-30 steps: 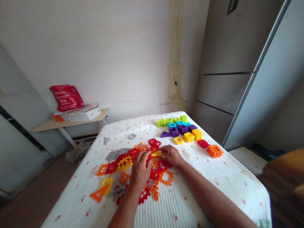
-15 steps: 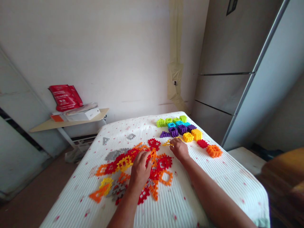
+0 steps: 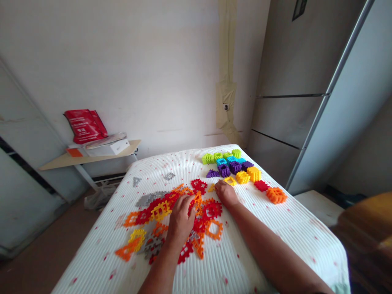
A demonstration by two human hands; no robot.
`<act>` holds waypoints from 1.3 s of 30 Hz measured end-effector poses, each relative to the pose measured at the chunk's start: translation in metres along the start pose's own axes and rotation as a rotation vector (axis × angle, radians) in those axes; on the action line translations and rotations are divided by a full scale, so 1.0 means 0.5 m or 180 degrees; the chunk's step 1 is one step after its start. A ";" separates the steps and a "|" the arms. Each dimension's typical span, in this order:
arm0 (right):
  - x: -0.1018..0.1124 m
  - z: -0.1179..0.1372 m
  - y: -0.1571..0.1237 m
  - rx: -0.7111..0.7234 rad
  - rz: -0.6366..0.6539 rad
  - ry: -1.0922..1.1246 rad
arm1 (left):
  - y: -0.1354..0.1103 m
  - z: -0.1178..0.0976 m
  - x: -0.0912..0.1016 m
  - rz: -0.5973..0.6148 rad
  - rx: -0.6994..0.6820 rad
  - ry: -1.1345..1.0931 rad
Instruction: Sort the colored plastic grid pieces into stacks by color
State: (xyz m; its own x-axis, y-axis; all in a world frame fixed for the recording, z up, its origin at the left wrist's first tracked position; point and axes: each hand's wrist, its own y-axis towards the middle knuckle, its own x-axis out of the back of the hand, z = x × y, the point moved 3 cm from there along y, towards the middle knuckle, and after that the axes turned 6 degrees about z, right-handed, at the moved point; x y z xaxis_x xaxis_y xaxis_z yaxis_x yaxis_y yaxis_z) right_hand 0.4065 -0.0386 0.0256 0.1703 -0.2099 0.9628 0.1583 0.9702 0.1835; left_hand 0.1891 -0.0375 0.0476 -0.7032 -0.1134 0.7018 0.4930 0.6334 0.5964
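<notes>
My left hand [image 3: 180,216] lies palm down on a loose pile of flat red, orange, yellow and grey toothed pieces [image 3: 171,220] on the white bed cover [image 3: 245,253]. Its fingers are bent slightly and its fingertips touch an orange piece [image 3: 197,200]. My right hand [image 3: 226,192] sits at the pile's far right edge with curled fingers. A small yellow piece [image 3: 211,188] pokes out from the fingertips. A yellow square frame [image 3: 230,181] lies just beyond that hand.
Sorted stacks of green, blue, purple, yellow, red and orange pieces [image 3: 241,169] stand at the bed's far right. Two grey pieces [image 3: 169,176] lie apart at the back. A shelf [image 3: 92,157] with a red bag stands by the wall at left, a wardrobe [image 3: 306,114] at right.
My right hand took a yellow piece from the pile's middle, carried it toward the sorted stacks, then drew back a little to the left. My left hand stayed on the pile.
</notes>
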 end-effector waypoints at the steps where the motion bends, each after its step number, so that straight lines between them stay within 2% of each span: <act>1: 0.000 0.001 0.002 -0.0012 -0.0003 -0.0008 | 0.000 0.000 0.000 -0.0007 -0.0003 0.0002; 7: -0.003 0.003 0.021 -0.0108 -0.0024 -0.0066 | 0.001 -0.003 0.001 -0.0075 -0.0058 0.0004; 10: -0.003 0.003 0.025 -0.0141 -0.0044 -0.0051 | 0.004 -0.014 0.014 -0.0147 -0.0061 -0.0061; 14: 0.005 0.003 0.015 -0.0076 -0.0128 0.0124 | 0.014 -0.018 0.061 -0.0397 -0.0070 -0.0188; 17: 0.017 0.007 0.004 0.0117 -0.0296 0.0303 | 0.020 0.021 0.103 -0.0559 0.0238 -0.0131; 19: 0.025 0.012 -0.003 0.0235 -0.0392 0.0359 | 0.019 0.069 0.119 -0.0346 0.0674 0.0150; 21: 0.030 0.018 -0.009 0.0339 -0.0471 0.0413 | 0.011 0.118 0.123 0.0111 0.1117 0.0545; 24: 0.035 0.028 -0.016 0.0480 -0.0598 0.0509 | -0.005 0.163 0.121 0.0599 0.1452 0.0930; 28: 0.043 0.037 -0.024 0.0624 -0.0639 0.0573 | -0.011 0.163 0.120 0.0762 0.1721 0.1233; 31: 0.048 0.039 -0.028 0.0617 -0.0600 0.0547 | -0.004 0.150 0.122 0.0731 0.1745 0.1285; 34: 0.049 0.036 -0.029 0.0549 -0.0597 0.0536 | -0.001 0.152 0.125 0.0615 0.1761 0.0997; 39: 0.045 0.032 -0.027 0.0639 -0.0755 0.0644 | -0.006 0.169 0.128 0.0199 0.1946 -0.0211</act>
State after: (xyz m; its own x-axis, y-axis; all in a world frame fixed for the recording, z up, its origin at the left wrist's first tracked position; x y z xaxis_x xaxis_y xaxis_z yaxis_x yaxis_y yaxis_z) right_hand 0.3923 -0.0543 0.0478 0.3438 -0.4322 0.8337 0.0259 0.8918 0.4516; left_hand 0.0996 0.0180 0.0578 -0.7224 -0.0265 0.6909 0.1655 0.9636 0.2100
